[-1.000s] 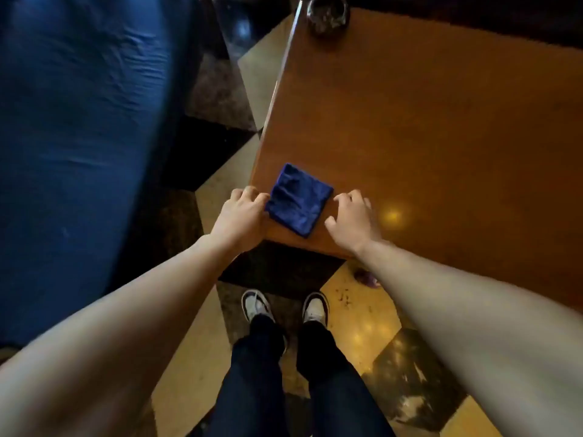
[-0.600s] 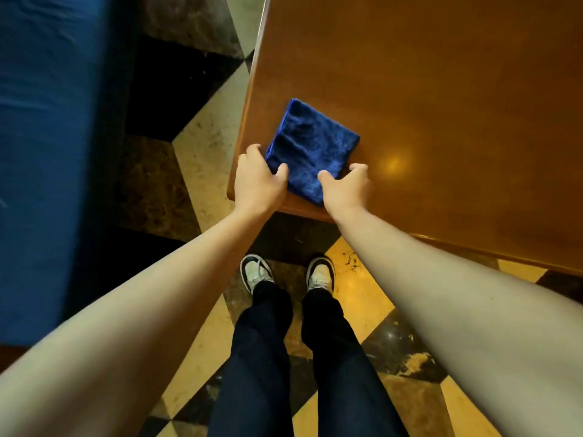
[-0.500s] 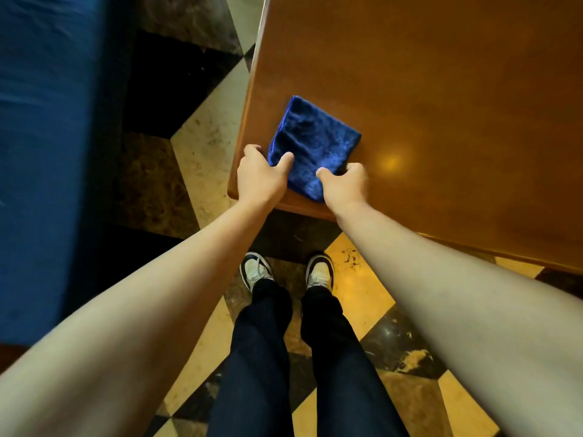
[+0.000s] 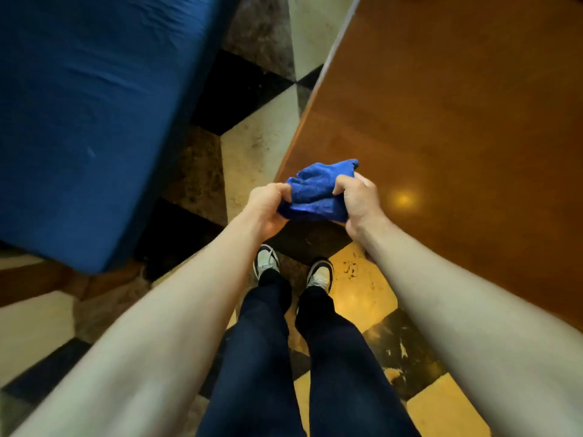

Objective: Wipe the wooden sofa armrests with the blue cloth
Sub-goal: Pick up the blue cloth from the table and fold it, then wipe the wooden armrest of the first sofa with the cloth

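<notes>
Glossy reddish-brown wooden table [image 4: 457, 127], its near corner at centre frame, standing on a polished stone floor [image 4: 252, 146] of cream, black and brown geometric tiles. A blue upholstered sofa cushion [image 4: 88, 121] lies left.

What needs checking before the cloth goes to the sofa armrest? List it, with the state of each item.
1. Blue cloth in hand: ok, bunched between both hands.
2. Left hand grip: ok, fingers curled round the cloth's left end.
3. Right hand grip: ok, fingers curled round its right end.
4. Cloth clear of the wooden table: ok, it looks lifted at the table's near corner.
5. Armrest located: cannot tell; only the blue sofa cushion and a blurred brown wooden part below it show.
6. Cloth folded flat for wiping: not ok, it is crumpled.
</notes>
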`<state>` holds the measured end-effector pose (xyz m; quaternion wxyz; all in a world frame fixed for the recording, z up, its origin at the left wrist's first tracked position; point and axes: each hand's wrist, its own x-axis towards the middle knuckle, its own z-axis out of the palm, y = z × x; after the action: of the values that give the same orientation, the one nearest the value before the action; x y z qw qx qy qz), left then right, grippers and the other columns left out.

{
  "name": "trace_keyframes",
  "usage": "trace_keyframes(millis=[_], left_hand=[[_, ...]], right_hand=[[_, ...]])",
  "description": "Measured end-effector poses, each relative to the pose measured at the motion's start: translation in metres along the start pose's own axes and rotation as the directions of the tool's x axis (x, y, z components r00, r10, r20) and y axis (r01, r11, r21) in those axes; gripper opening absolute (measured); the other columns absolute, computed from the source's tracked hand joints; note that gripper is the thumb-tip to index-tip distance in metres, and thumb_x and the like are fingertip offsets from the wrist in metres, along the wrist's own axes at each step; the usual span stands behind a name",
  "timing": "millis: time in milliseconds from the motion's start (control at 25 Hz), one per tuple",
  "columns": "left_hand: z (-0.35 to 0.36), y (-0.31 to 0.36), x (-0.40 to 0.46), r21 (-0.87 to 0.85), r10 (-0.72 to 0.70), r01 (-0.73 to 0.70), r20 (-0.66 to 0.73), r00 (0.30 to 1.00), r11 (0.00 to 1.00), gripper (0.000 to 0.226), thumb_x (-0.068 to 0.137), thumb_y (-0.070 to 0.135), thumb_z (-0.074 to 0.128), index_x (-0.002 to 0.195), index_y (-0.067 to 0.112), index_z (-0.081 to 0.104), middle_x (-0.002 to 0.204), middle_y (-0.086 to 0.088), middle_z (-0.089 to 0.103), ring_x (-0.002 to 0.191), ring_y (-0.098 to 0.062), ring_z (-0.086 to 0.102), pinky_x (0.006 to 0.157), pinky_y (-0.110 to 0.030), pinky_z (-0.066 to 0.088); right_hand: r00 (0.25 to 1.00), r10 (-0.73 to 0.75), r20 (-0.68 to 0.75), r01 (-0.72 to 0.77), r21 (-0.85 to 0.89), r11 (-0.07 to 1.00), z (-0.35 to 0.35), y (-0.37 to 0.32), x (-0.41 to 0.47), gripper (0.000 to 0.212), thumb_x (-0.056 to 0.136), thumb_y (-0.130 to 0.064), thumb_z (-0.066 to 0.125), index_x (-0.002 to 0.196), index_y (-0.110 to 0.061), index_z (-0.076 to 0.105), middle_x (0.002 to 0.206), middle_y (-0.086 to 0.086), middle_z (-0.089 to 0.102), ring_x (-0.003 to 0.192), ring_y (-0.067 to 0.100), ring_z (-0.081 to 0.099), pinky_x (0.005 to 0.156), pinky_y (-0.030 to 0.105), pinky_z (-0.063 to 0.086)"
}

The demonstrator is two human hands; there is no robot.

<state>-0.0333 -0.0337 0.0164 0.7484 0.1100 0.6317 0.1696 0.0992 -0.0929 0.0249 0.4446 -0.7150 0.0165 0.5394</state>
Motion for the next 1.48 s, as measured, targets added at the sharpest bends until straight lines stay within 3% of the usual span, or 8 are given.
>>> trace_keyframes(millis=[120, 360, 480, 560, 800, 960, 1280, 1480], left_hand=[[-0.048, 0.001, -0.073, -0.323, -0.032, 0.041, 0.034, 0.999, 0.945, 0.057, 0.073, -0.006, 0.027, 0.121, -0.010, 0.058, 0.131, -0.031, 0.059, 0.124, -0.045, 0.057, 0.115, -0.052, 0.039], [-0.171, -0.035, -0.188, -0.501, -0.038, 0.014, -0.037, 0.999, 0.866, 0.033, 0.096, 0.031, 0.052, 0.109, 0.007, 0.071, 0.101, -0.021, 0.075, 0.084, -0.035, 0.073, 0.088, -0.044, 0.056], [-0.242, -0.066, -0.235, -0.469, 0.055, -0.142, -0.195, 0.979, 0.872, 0.025, 0.100, 0.012, 0.053, 0.121, 0.006, 0.065, 0.103, -0.021, 0.075, 0.083, -0.031, 0.074, 0.080, -0.043, 0.059], [-0.294, -0.089, -0.261, -0.488, 0.144, -0.278, -0.294, 0.945, 0.827, 0.027, 0.101, 0.008, 0.053, 0.125, 0.009, 0.063, 0.117, -0.022, 0.072, 0.094, -0.035, 0.073, 0.082, -0.048, 0.060], [-0.437, -0.135, -0.322, -0.156, 0.237, -0.488, -0.724, 0.648, 0.859, 0.029, 0.101, 0.025, 0.057, 0.127, 0.011, 0.063, 0.122, -0.012, 0.068, 0.108, -0.032, 0.067, 0.093, -0.050, 0.057], [-0.512, -0.141, -0.348, 0.061, 0.332, -0.483, -0.800, 0.499, 0.873, 0.037, 0.100, 0.039, 0.054, 0.126, 0.015, 0.064, 0.113, -0.003, 0.067, 0.103, -0.026, 0.064, 0.087, -0.039, 0.053], [-0.568, -0.062, -0.297, -0.030, 0.333, -0.453, -0.636, 0.696, 0.891, 0.038, 0.099, 0.030, 0.059, 0.132, 0.014, 0.062, 0.113, 0.000, 0.064, 0.093, -0.019, 0.063, 0.085, -0.034, 0.052], [-0.607, 0.036, -0.238, 0.248, 0.406, -0.322, -0.490, 0.772, 0.913, 0.029, 0.097, 0.022, 0.058, 0.120, 0.007, 0.067, 0.124, -0.017, 0.069, 0.115, -0.035, 0.063, 0.103, -0.044, 0.050]], right_hand=[[0.986, -0.005, 0.165, 0.018, -0.083, 0.996, 0.032, -0.007, -0.062, 0.034, 0.070, 0.013, 0.045, 0.095, -0.005, 0.060, 0.089, 0.015, 0.057, 0.084, 0.031, 0.056, 0.076, 0.043, 0.047], [0.855, 0.165, 0.491, 0.010, -0.334, 0.942, 0.096, 0.051, -0.175, 0.045, 0.076, 0.021, 0.038, 0.114, 0.012, 0.060, 0.098, 0.023, 0.067, 0.089, 0.041, 0.065, 0.079, 0.044, 0.054], [0.807, 0.275, 0.522, -0.016, -0.447, 0.894, 0.142, 0.097, -0.225, 0.034, 0.089, -0.001, 0.052, 0.121, 0.006, 0.063, 0.109, 0.024, 0.070, 0.100, 0.043, 0.068, 0.090, 0.051, 0.054], [0.799, 0.218, 0.560, 0.164, -0.552, 0.818, 0.175, 0.132, -0.258, 0.025, 0.099, -0.028, 0.061, 0.112, -0.007, 0.067, 0.112, 0.017, 0.072, 0.101, 0.035, 0.071, 0.093, 0.050, 0.058], [0.617, -0.079, 0.783, 0.721, -0.522, 0.456, 0.272, 0.237, -0.371, 0.016, 0.104, -0.032, 0.052, 0.097, -0.020, 0.059, 0.093, -0.002, 0.067, 0.086, 0.016, 0.065, 0.077, 0.036, 0.054], [0.604, -0.150, 0.783, 0.758, -0.507, 0.410, 0.321, 0.281, -0.429, 0.021, 0.106, -0.041, 0.044, 0.096, -0.026, 0.055, 0.088, -0.010, 0.061, 0.079, 0.005, 0.059, 0.062, 0.023, 0.041], [0.717, -0.231, 0.658, 0.690, -0.621, 0.371, 0.393, 0.264, -0.390, 0.028, 0.106, -0.037, 0.047, 0.109, -0.014, 0.063, 0.106, 0.006, 0.068, 0.097, 0.023, 0.064, 0.088, 0.042, 0.053], [0.799, -0.296, 0.524, 0.600, -0.659, 0.454, 0.459, 0.253, -0.324, 0.033, 0.104, -0.039, 0.054, 0.106, -0.009, 0.067, 0.103, 0.008, 0.071, 0.097, 0.028, 0.067, 0.092, 0.048, 0.054]])
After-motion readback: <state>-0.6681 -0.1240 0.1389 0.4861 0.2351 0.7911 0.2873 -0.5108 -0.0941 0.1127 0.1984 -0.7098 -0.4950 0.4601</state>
